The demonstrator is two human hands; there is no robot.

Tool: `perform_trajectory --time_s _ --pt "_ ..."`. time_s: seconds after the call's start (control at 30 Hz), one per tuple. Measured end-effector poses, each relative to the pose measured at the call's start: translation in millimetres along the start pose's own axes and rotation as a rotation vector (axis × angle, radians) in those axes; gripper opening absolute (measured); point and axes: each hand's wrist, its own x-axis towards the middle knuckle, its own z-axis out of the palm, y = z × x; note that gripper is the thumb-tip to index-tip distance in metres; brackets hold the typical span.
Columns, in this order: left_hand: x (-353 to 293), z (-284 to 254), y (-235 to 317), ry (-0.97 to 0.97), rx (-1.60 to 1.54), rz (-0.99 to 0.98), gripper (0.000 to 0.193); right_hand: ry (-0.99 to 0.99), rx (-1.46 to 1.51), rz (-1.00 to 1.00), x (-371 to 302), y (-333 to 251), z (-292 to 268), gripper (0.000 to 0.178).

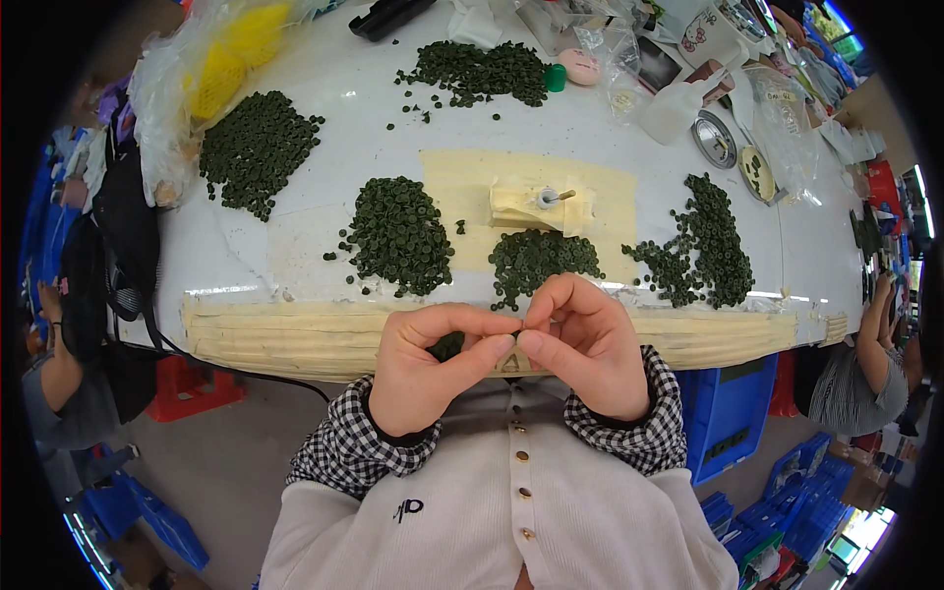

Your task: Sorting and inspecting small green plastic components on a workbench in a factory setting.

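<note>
Close to my body, at the table's near edge, the fingertips of my left hand [425,366] and my right hand [590,344] meet. Both hands pinch a small dark green round piece [516,334], mostly covered by the fingers. Just beyond them lies a heap of dark green round pieces [541,258]. Behind it, a block wrapped in cream tape [516,205] carries a short metal pin [560,197]. Further heaps of similar pieces lie left of centre [401,236] and to the right [716,246]. A few more dark pieces show behind my left hand.
The white table [344,128] has a tape-padded front edge [275,329]. More green heaps lie at the far left [258,152] and back [477,74]. Plastic bags [182,108], a green cap [556,78] and a round metal tin [714,138] stand around. A blue crate [728,413] sits below right.
</note>
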Motion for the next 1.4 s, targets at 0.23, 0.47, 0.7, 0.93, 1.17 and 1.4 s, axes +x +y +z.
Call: perform_trajectory --time_s 0.23,0.47,0.7,0.93,1.17,1.4 --pt "-0.6 0.7 -0.7 0.03 0.0 -0.021 0.015 0.025 0.016 0.015 -0.8 0.8 0.6 0.013" --pt "-0.5 1.1 -2.0 0.034 -0.058 -0.077 0.015 0.106 -0.187 -0.118 0.5 5.3 3.4 0.011" --pt "-0.2 0.5 3.3 0.057 -0.317 -0.25 0.016 0.146 -0.649 -0.503 4.3 5.1 1.3 0.015" --pt "-0.4 -0.6 2.0 0.006 -0.351 -0.231 0.015 0.118 -0.745 -0.568 4.5 -0.2 1.5 0.016" --pt "-0.4 -4.0 3.3 -0.068 -0.265 -0.22 0.012 0.054 -0.661 -0.519 3.1 -1.1 -3.6 0.014" --pt "-0.2 -5.2 4.6 -0.108 -0.232 -0.23 0.011 0.03 -0.698 -0.498 1.3 -6.5 -2.9 0.015"
